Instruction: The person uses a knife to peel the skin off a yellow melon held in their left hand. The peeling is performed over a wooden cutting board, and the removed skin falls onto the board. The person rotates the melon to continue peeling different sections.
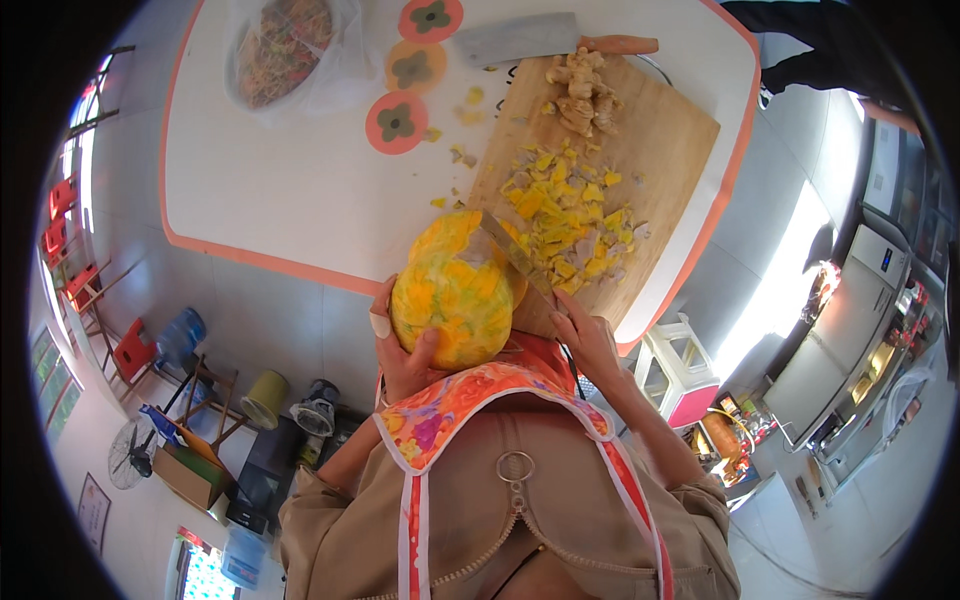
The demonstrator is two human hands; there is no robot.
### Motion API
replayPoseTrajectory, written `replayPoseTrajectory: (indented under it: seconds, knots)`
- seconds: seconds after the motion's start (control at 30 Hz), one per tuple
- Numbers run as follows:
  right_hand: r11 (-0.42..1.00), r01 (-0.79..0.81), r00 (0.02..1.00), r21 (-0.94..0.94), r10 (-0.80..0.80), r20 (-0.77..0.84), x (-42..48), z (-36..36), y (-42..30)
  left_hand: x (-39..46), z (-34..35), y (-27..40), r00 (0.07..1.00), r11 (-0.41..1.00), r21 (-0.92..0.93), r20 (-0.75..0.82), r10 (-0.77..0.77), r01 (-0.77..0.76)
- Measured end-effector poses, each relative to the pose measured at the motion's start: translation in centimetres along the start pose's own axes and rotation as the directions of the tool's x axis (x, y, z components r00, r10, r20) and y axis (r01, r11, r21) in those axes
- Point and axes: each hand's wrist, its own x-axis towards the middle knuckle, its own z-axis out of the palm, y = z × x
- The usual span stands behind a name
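Observation:
A large yellow pumpkin (454, 300), mostly peeled with greenish streaks, rests at the near edge of the wooden cutting board (660, 135). Its lower left side is cradled by my left hand (405, 352), which wears a bandage on one finger. In my right hand (589, 337) is a knife (517, 255), its blade lying against the pumpkin's upper right side by a patch of greyish skin. Yellow and grey peelings (570, 210) are heaped on the board. Beyond them lies a knobbly piece of ginger root (585, 90).
A cleaver (525, 39) with a wooden handle lies across the board's far end. A bowl of food (281, 52) under thin plastic stands at the table's far left. The white table (262, 187) has an orange rim. A plastic stool (679, 367) stands right; a person's dark-clothed legs (806, 45) show at upper right.

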Motion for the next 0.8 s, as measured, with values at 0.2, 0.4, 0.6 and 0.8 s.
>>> replayPoseTrajectory:
  seconds: [0.2, 0.4, 0.6, 0.8]
  knots:
    - [0.999, -0.022, 0.998, 0.024, 0.023, -0.05, 2.9, 1.0, 2.2, -0.1, -0.3, 0.3, 1.0, 0.999, 0.053, 0.004, 0.005, -0.006]
    - [0.957, -0.161, 0.981, 0.24, 0.181, -0.063, 0.5, 0.1, 1.4, 0.0, -0.3, 0.1, 1.0, 0.996, 0.093, -0.005, 0.005, -0.004]
    - [0.99, 0.123, 0.987, 0.069, -0.115, -0.111, -3.0, 1.7, 0.7, 0.1, -0.2, 0.4, 0.999, 0.987, 0.155, -0.001, 0.037, -0.036]
    - [0.991, 0.127, 0.984, -0.032, -0.13, -0.12, -2.8, 3.1, 1.5, 0.2, -0.1, 0.0, 0.998, 0.985, 0.16, -0.002, 0.067, -0.066]
